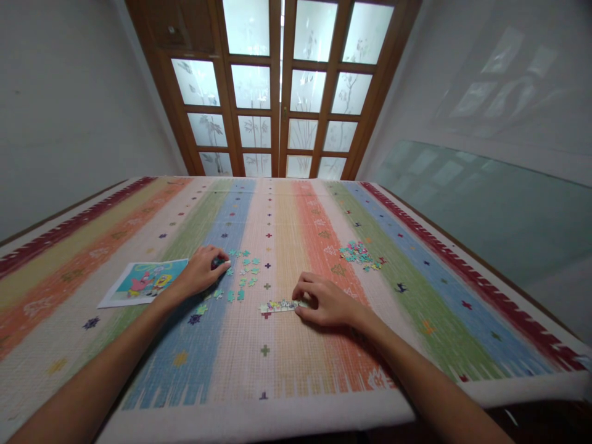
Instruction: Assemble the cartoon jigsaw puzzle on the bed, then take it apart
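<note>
My left hand (206,268) is closed, thumb and fingertips brought together among loose teal jigsaw pieces (243,282). Whatever lies between those fingertips is too small to make out. My right hand (326,300) rests on the cloth with its thumb and fingers pinched at the right end of a narrow strip of joined jigsaw pieces (277,306). That strip lies flat, its right end partly covered by the fingers. Beside my left forearm is a picture sheet (148,282) with cartoon figures, overlapped by the wrist at its right edge.
A heap of jigsaw pieces (359,255) lies to the right, beyond my right hand. The striped tablecloth (296,364) covers the table. Wooden doors with frosted panes (256,86) stand past the far edge, and a glass panel (485,209) leans along the right wall.
</note>
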